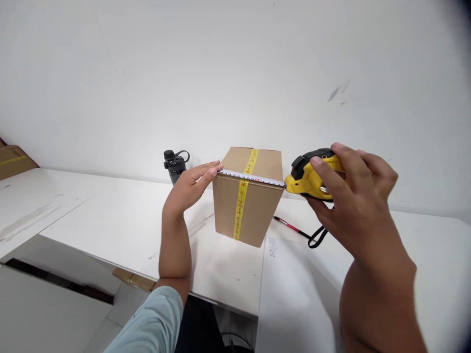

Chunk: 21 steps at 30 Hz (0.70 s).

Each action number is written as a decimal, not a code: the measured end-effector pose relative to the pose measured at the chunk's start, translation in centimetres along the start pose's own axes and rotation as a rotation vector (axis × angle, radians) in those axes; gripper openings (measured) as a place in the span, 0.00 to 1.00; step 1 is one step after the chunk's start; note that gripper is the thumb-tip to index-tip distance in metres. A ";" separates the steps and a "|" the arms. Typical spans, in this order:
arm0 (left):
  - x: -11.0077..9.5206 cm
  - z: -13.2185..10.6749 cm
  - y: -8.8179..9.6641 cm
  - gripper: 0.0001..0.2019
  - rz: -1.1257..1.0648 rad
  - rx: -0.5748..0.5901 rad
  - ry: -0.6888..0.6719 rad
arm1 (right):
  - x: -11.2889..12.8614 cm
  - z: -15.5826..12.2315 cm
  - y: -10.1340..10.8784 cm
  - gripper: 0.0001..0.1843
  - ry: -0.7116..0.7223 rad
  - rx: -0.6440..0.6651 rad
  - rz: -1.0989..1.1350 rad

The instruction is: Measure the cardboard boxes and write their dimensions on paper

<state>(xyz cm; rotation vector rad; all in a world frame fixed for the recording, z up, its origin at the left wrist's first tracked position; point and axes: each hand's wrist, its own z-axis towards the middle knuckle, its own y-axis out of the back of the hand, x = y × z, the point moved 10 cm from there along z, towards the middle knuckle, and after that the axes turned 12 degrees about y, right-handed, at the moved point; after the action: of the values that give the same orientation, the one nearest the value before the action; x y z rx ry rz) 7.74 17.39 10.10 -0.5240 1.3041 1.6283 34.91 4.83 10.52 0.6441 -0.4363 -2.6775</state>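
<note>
From here I see a pale blue sleeve [149, 321], short and creased, before the table [230, 279], and dark trousers [200, 326] below its edge.

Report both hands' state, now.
Left hand: at the end of the tape blade on the box's top edge; pinching or pressing, can't tell.
Right hand: closed around the yellow tape measure.

Head-worn view (forward, downward).

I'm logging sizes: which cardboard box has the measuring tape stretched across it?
The cardboard box between the left hand and right hand: the measuring tape lies along its top edge. The far-left box bears only yellow tape.
</note>
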 end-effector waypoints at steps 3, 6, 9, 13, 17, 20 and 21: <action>0.2 0.8 -0.1 0.19 -0.063 -0.017 0.000 | 0.3 0.1 0.2 0.55 0.017 -0.002 -0.032; 0.5 1.7 -0.6 0.20 -0.129 0.011 -0.005 | 0.1 0.1 0.3 0.54 -0.008 0.002 -0.045; 0.9 2.3 -1.1 0.20 -0.175 0.058 -0.002 | -0.1 0.1 0.3 0.53 -0.047 0.011 -0.038; 1.5 2.7 -1.1 0.18 -0.237 0.105 0.023 | -0.2 0.0 0.4 0.52 -0.061 0.006 0.009; 1.8 2.8 -1.2 0.17 -0.268 0.136 0.032 | -0.3 -0.1 0.4 0.52 -0.074 0.016 0.026; 1.8 2.9 -1.3 0.16 -0.283 0.149 0.022 | -0.3 -0.1 0.3 0.52 -0.071 0.026 0.024; 1.9 3.0 -1.4 0.15 -0.297 0.147 0.020 | -0.3 -0.1 0.3 0.52 -0.071 0.025 0.023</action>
<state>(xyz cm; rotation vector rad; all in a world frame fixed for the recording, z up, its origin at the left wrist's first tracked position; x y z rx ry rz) 8.74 20.88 8.94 -0.6132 1.2818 1.2769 35.29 4.64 10.69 0.5486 -0.4937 -2.6834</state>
